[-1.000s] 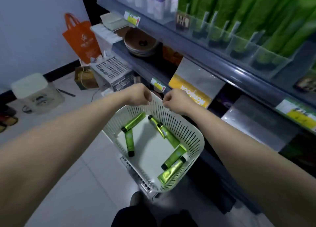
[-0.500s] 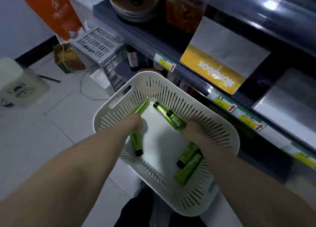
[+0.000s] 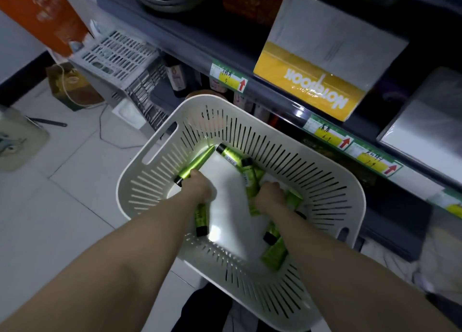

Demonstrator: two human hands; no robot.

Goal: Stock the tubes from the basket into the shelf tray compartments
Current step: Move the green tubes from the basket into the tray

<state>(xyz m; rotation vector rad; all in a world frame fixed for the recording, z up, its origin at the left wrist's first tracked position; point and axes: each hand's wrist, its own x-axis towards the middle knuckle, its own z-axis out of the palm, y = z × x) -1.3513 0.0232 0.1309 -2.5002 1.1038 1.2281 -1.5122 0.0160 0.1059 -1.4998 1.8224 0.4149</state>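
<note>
Reaching into basket (image 3: 322, 189) | left hand (image 3: 200, 189) over tube (image 3: 201, 219) | right hand (image 3: 270, 198) over tubes (image 3: 251, 184) | fingers hidden, grip unclear

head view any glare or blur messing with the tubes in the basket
Head view: a glare patch sits on the basket floor beside the tubes; the orange bag at top left is smeared by blur; a small highlight glints on the shelf edge.

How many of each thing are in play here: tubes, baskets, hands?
Green tubes: 6
White basket: 1
Hands: 2, the left hand and the right hand
Total: 9
</note>
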